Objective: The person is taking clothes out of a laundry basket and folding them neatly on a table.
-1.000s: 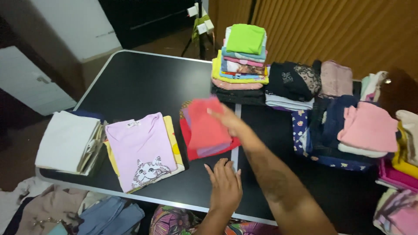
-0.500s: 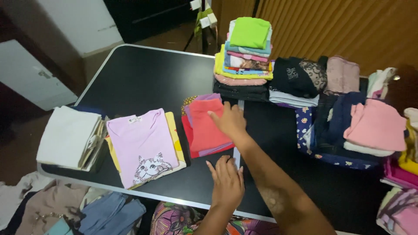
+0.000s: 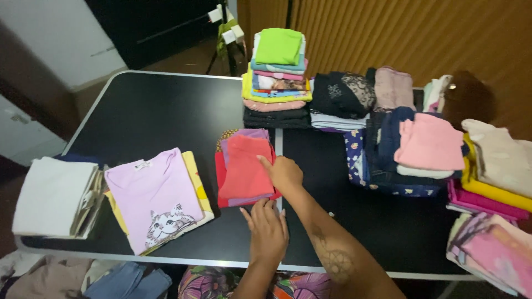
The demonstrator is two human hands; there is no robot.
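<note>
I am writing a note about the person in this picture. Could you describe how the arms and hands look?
Both forearms are bare, with no sleeves, gloves, rings or watch in view. The right forearm carries a round, patterned dark marking, like a tattoo. The left hand and right hand have bare fingers. A floral-patterned garment shows at the bottom edge.

Black table point(image 3: 155, 105), ribbed wooden wall point(image 3: 399, 39), dim light.

Folded coral-red garment point(image 3: 246, 166) atop small stack, table centre
</note>
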